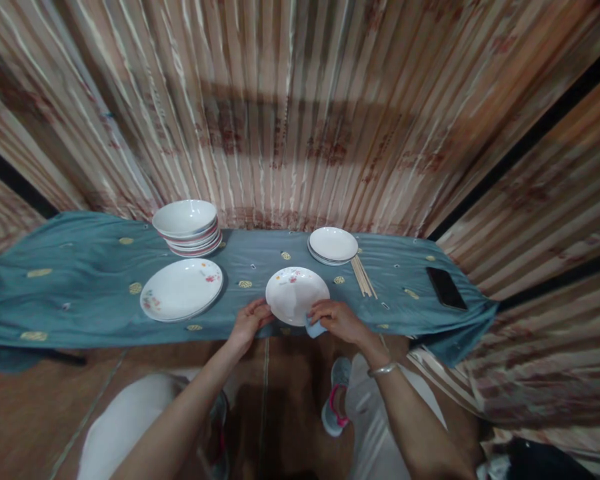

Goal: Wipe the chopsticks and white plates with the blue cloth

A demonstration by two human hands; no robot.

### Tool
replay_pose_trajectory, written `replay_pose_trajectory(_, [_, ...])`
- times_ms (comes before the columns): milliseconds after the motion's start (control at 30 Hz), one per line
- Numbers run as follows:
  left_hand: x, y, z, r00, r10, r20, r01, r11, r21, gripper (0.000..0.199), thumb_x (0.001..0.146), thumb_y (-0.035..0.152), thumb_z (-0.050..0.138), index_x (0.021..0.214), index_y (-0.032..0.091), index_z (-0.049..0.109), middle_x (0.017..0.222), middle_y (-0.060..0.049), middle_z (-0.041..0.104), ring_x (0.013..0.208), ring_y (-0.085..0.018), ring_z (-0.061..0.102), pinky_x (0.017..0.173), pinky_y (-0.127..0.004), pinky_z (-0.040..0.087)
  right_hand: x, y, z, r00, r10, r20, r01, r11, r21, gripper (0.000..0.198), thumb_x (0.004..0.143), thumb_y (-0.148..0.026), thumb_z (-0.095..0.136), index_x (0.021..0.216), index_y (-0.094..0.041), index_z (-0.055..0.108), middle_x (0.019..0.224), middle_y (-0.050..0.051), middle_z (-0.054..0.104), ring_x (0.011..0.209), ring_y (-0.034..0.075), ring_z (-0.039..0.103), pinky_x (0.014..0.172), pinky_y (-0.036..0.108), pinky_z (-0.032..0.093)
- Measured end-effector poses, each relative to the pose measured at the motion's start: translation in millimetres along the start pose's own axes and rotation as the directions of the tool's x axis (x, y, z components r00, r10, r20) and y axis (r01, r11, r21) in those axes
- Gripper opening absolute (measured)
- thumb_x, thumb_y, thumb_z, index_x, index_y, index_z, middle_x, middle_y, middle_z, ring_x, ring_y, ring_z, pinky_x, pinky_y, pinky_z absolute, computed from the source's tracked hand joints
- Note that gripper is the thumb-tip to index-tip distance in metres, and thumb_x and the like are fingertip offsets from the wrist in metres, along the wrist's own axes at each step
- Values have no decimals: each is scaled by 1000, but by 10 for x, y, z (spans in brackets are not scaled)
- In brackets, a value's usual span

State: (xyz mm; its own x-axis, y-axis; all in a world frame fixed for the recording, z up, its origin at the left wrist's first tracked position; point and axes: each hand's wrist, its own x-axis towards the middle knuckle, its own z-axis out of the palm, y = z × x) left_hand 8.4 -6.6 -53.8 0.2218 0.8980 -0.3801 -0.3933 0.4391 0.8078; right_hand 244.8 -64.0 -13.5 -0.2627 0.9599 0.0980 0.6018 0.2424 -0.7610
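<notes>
A round white plate [297, 300] with a floral print along its far rim is in front of me near the table's front edge. My left hand [253, 323] is at its left edge, with the fingers closed on the rim and the fingertips partly hidden. At the plate's lower right edge, my right hand [339, 320] is closed on a light blue cloth [315, 327], pressed against the rim. Most of the cloth is covered by the fingers.
Left of the plate lie stacked oval plates [180, 290], with a stack of bowls [187, 230] behind them. Small plates [333, 245], several chopsticks [363, 277] and a black phone [446, 288] are to the right. A curtain [290, 120] hangs behind the table's green cloth [95, 287].
</notes>
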Motion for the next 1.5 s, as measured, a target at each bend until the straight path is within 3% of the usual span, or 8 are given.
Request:
replay_pose_trajectory(233, [36,9,32,999,10,-43,-8,999,43,28,61,10,78,86,11,66,71,-6,72,66,-17,68,77,-34,55,45,275,-220,981,112,-156,-125,989,-73,36,65,1,46,74,-20,74,92,3,74,98,19,66,96,36,46])
replay_pose_trajectory(433, [44,19,64,998,11,-55,-8,998,69,26,60,8,77,83,13,67,67,-4,72,62,-15,68,71,-29,56,231,396,-250,933,218,-285,-262,957,-126,36,70,0,46,80,-19,74,99,2,74,96,18,68,93,32,48])
replay_pose_trajectory(833, [48,50,74,996,-4,-87,16,991,135,26,64,10,76,87,12,65,67,-4,72,59,-16,68,58,-27,58,711,484,-150,879,188,-439,-328,906,-268,40,77,3,43,96,-18,71,111,4,71,105,14,64,94,22,44])
replay_pose_trajectory(1000, [29,86,125,994,-3,-105,17,991,134,23,65,5,75,84,11,62,64,-3,71,56,-15,67,57,-26,58,624,511,-281,882,316,-349,-448,792,-415,33,87,-7,38,94,-15,69,106,14,70,100,21,63,87,29,44])
replay_pose_trajectory(1100, [23,97,153,991,-18,-131,30,995,93,23,64,1,72,81,11,60,61,-2,70,54,-13,67,58,-24,58,488,534,-355,881,373,-291,-469,774,-426,31,89,-11,39,85,-14,69,97,16,70,94,22,63,82,30,42])
replay_pose_trajectory(1300, [-12,92,245,984,16,-179,-7,999,52,24,65,-4,67,79,13,58,56,1,66,49,-11,64,55,-23,57,224,529,-401,874,439,-208,-484,825,-291,34,85,-12,38,64,-17,64,73,7,67,72,16,59,67,24,37])
replay_pose_trajectory(1500, [-33,70,386,990,36,-136,-27,997,68,20,63,-3,67,74,12,60,60,0,67,51,-11,63,53,-22,57,35,598,-502,863,473,-176,-485,874,-30,31,76,-15,42,47,-18,53,50,-2,53,58,12,50,58,22,34])
